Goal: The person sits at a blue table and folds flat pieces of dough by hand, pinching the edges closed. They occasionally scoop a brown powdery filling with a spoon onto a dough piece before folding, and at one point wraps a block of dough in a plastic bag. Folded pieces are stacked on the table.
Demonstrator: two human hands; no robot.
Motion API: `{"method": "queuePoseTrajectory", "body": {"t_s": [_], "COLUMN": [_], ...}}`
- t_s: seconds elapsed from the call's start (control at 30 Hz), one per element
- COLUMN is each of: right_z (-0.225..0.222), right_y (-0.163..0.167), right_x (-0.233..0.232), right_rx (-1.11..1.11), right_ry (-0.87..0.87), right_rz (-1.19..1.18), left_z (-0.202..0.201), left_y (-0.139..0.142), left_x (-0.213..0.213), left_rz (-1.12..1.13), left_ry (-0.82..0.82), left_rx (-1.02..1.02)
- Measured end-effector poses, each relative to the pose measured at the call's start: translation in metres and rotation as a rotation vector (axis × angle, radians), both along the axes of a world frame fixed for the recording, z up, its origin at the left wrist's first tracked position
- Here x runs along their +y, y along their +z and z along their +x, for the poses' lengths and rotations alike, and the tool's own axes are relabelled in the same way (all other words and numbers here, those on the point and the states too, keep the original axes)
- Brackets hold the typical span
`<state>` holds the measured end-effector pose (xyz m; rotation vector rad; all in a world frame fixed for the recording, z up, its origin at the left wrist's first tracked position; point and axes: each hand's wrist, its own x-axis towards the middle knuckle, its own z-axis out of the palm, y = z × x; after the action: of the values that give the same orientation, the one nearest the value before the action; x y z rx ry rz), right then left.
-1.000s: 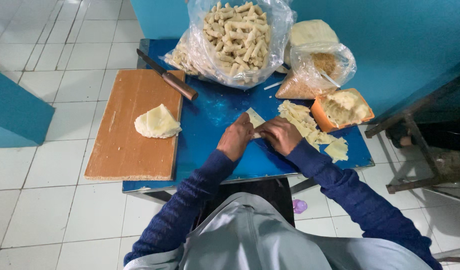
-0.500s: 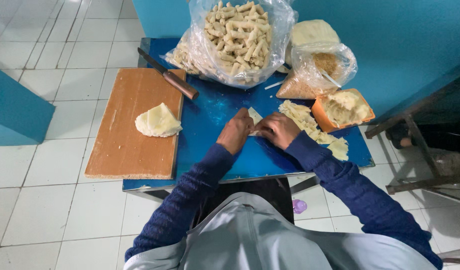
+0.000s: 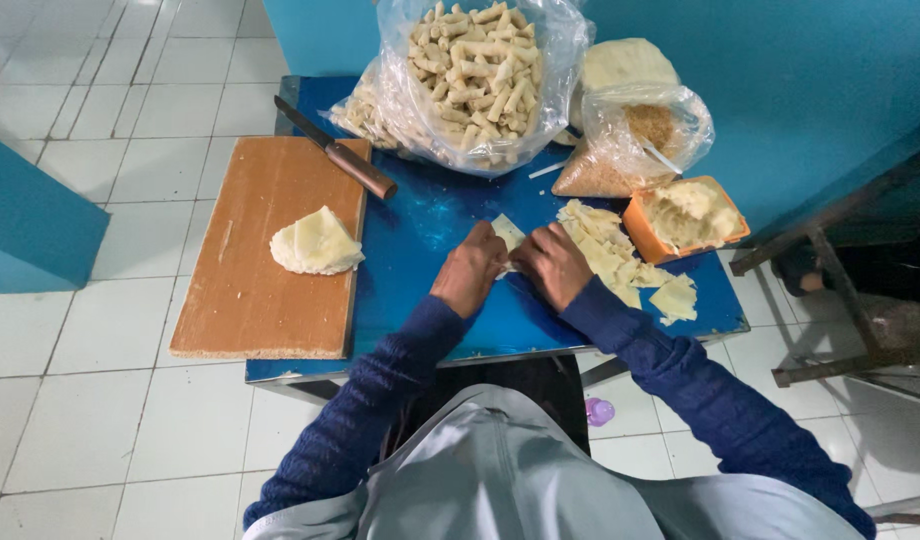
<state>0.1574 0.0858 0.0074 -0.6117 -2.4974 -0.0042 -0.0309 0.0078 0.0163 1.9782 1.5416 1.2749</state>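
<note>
- A pale wrapper (image 3: 507, 232) lies on the blue table (image 3: 420, 230), near its middle, between the two hands; only its far corner shows past the fingers.
- The left hand (image 3: 470, 270) is curled over the wrapper's left side, fingers bent down onto it and pinching its edge.
- The right hand (image 3: 550, 265) is curled over the right side, fingertips meeting the left hand's on the wrapper; how tightly it grips I cannot tell.
- Both arms wear dark blue sleeves (image 3: 380, 400).
- Just right of the right hand lies a pile of wrappers (image 3: 605, 250), loose and overlapping, trailing toward the table's right edge.
- Beyond the pile stands an orange tub (image 3: 732, 232) with pale filling in it.
- Behind the tub is a clear bag of crumbs (image 3: 630, 150), and behind that a pale lump (image 3: 625, 62) in plastic.
- At the far middle sits a big clear bag of rolls (image 3: 480, 70), finger-shaped and pale.
- On the left a wooden board (image 3: 260, 290) lies partly over the table's left edge.
- A dough stack (image 3: 315, 242) sits on the board.
- A knife (image 3: 335, 148) with a brown handle lies slanted across the board's far corner.
- White floor tiles (image 3: 80, 150) surround the table.
</note>
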Motion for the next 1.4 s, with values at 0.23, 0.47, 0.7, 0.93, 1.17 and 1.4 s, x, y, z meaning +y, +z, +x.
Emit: {"method": "queuePoseTrajectory", "body": {"t_s": [0.23, 0.47, 0.7, 0.93, 1.17, 1.4], "right_z": [0.007, -0.012, -0.025, -0.02, 0.002, -0.01], "right_y": [-0.001, -0.004, -0.002, 0.003, 0.031, 0.125], "right_x": [-0.032, -0.017, 0.025, 0.041, 0.071, 0.118], "right_rx": [-0.05, -0.152, -0.154, -0.028, 0.144, 0.494], "right_ry": [-0.109, -0.261, -0.262, 0.006, 0.03, 0.177], "right_rz": [0.216, 0.225, 0.132, -0.184, -0.69, -0.722], "left_z": [0.003, 0.016, 0.015, 0.014, 0.016, 0.017], "left_y": [-0.002, -0.007, -0.019, -0.021, -0.016, -0.008], "left_x": [0.002, -0.038, -0.045, -0.044, -0.045, -0.05], "left_rz": [0.047, 0.043, 0.12, 0.121, 0.112, 0.066], "left_ry": [0.049, 0.127, 0.098, 0.092, 0.115, 0.102], "left_rx": [0.036, 0.11, 0.299, 0.283, 0.301, 0.315]}}
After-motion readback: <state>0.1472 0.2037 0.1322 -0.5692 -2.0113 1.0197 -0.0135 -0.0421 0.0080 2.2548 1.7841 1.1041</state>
